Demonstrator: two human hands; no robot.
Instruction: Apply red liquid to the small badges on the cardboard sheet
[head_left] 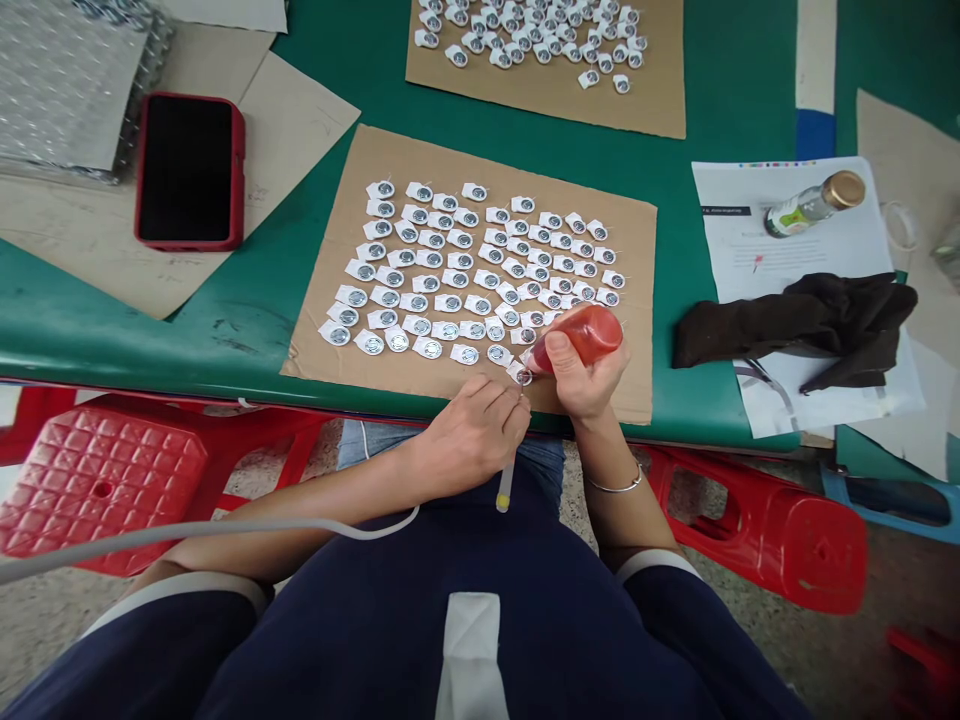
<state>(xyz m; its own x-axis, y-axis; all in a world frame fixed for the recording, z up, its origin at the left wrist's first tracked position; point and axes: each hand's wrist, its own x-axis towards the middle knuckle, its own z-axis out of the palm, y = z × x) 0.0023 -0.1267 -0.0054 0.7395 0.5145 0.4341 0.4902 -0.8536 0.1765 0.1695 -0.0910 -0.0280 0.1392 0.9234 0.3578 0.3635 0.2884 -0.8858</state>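
Observation:
My right hand [589, 375] is wrapped round a red squeeze bottle [592, 332], tilted so its narrow end points down and left at a small piece near the cardboard's front edge. My left hand [476, 425] is closed on a slim whitish stick with a yellow end [504, 495]. The stick's upper part is hidden by the fingers, and its tip seems to reach toward the small round silver-and-white piece [519, 373] beneath the bottle. Rows of similar pieces, each with a white tab, lie on the brown cardboard sheet [322, 360].
A second cardboard sheet [487, 85] with many such pieces lies farther back. A red-cased phone [187, 170] rests at left. On the right are a small glass bottle [806, 205], a dark cloth [787, 320] and printed paper [727, 250]. Red stools [105, 480] stand below the green table [225, 340].

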